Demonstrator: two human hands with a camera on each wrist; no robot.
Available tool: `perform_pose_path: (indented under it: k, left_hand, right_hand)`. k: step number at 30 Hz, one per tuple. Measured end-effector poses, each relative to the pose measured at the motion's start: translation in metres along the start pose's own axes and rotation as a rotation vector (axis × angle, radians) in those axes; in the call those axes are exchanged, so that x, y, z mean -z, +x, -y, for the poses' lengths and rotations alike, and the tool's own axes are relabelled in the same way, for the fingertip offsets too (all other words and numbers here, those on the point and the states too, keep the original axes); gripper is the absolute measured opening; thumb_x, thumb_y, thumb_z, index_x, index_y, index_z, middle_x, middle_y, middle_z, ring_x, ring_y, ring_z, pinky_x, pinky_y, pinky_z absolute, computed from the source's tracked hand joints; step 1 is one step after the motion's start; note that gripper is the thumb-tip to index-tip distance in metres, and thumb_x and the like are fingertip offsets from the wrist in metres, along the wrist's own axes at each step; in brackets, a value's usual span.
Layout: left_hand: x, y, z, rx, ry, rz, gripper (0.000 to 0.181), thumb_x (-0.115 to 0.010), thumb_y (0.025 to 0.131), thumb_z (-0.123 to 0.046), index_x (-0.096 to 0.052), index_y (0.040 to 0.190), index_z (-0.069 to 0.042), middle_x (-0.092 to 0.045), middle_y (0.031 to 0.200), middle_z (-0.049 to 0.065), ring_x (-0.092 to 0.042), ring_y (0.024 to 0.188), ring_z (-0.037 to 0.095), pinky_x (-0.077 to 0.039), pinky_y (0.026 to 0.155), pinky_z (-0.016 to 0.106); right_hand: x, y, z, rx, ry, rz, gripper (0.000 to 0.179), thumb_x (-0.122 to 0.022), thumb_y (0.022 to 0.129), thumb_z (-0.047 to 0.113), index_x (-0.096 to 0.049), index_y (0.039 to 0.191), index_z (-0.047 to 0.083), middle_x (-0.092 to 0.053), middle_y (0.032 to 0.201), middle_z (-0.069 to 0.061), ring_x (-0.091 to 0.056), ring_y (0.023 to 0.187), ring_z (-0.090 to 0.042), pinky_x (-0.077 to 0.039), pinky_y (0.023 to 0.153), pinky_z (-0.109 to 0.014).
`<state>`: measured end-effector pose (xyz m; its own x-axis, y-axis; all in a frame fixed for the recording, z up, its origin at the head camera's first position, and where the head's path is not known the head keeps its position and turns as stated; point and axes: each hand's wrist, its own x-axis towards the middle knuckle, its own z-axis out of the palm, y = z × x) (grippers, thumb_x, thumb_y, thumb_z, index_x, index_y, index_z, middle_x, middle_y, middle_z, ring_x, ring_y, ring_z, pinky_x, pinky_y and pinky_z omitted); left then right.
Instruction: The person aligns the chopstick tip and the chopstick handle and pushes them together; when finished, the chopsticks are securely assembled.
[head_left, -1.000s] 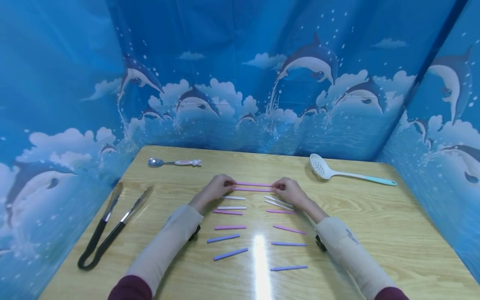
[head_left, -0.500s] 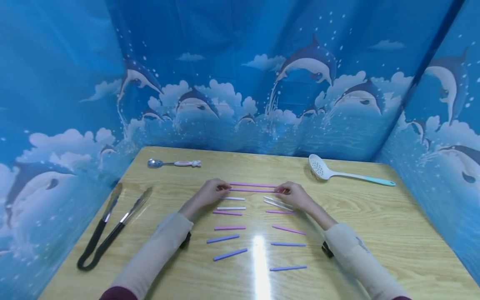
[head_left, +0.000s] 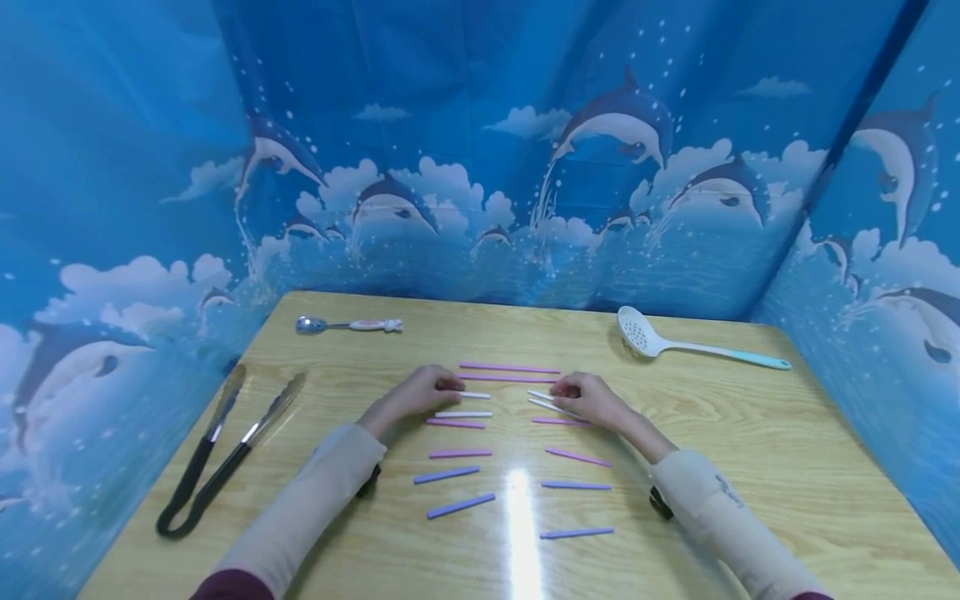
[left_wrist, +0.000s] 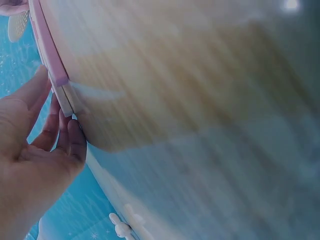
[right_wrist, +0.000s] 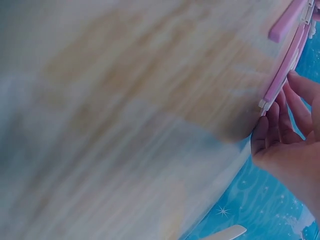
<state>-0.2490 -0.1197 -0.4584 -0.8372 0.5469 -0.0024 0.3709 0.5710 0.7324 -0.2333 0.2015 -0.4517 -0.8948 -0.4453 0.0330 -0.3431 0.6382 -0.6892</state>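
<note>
My left hand (head_left: 422,392) pinches the left end of a thin white stick (head_left: 476,396). In the left wrist view, the white stick's end (left_wrist: 66,102) lies between thumb and fingertips, beside a pink stick (left_wrist: 50,52). My right hand (head_left: 592,398) pinches a slanted white stick (head_left: 538,393) opposite, its fingers hiding that stick's right end. In the right wrist view, a pink stick (right_wrist: 284,72) runs past my fingertips, a white end (right_wrist: 263,104) showing beside it. Two long pink lines of sticks (head_left: 510,367) lie just beyond both hands.
Nearer me are two columns of short white, pink and purple sticks (head_left: 461,507). Black-handled tongs (head_left: 225,472) lie at left, a bunny-handled spoon (head_left: 367,325) at back left. A white perforated skimmer (head_left: 697,347) lies at back right. A printed dolphin curtain (head_left: 480,208) borders the table.
Both hands first spread apart along the long pink sticks, then left them lying and moved slightly nearer me, onto the white sticks. Everything else stays in place.
</note>
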Motion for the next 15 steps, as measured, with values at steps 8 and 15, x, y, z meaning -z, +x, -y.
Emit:
perform_pose_path:
  k: [8,15]
  left_hand:
    - [-0.0001,0.0019,0.0011,-0.047,0.057,0.018,0.019,-0.066,0.088,-0.008,-0.069,0.103,0.002,-0.068,0.1,0.014,-0.06,0.091,0.022,-0.051,0.083,0.03]
    - [0.0002,0.0013,0.0003,-0.051,0.064,0.029,0.015,-0.064,0.089,-0.006,-0.069,0.1,0.002,-0.068,0.096,0.013,-0.06,0.088,0.02,-0.051,0.079,0.029]
  right_hand:
    - [-0.0009,0.0005,-0.0015,0.042,-0.026,-0.004,0.011,-0.066,0.085,0.0,-0.068,0.094,-0.005,-0.061,0.078,-0.006,-0.052,0.07,-0.01,-0.045,0.061,-0.02]
    - [-0.0014,0.0003,-0.0016,0.04,-0.042,0.006,0.008,-0.064,0.086,0.0,-0.068,0.092,-0.004,-0.061,0.075,-0.004,-0.051,0.068,-0.008,-0.045,0.06,-0.02]
